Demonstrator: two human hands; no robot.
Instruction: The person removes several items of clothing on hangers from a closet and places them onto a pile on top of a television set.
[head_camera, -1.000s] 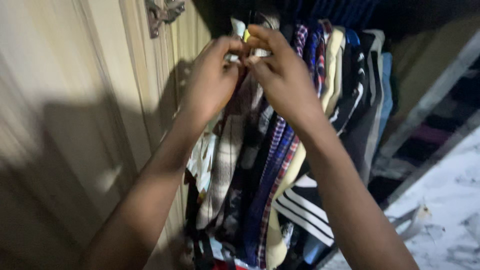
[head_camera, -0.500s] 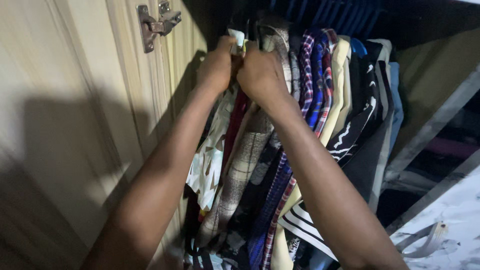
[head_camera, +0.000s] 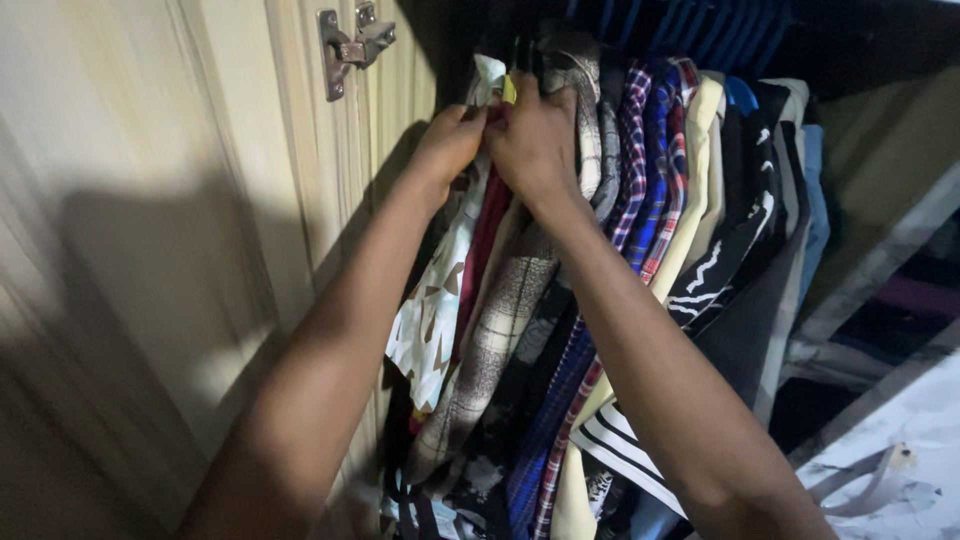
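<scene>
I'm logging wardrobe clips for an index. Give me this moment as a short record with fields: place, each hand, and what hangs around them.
place: open wardrobe with beige wooden door and metal hinge
left hand: gripping the top of the white patterned shirt
right hand: closed on the garment tops beside it, over the grey-beige checked shirt
nearby: blue-red plaid shirt, cream garment, black garment with white stripes

Hanging shirts (head_camera: 640, 200) packed tight, no gaps between them; wardrobe door (head_camera: 150, 250) walls the left; open room only toward the camera.
</scene>
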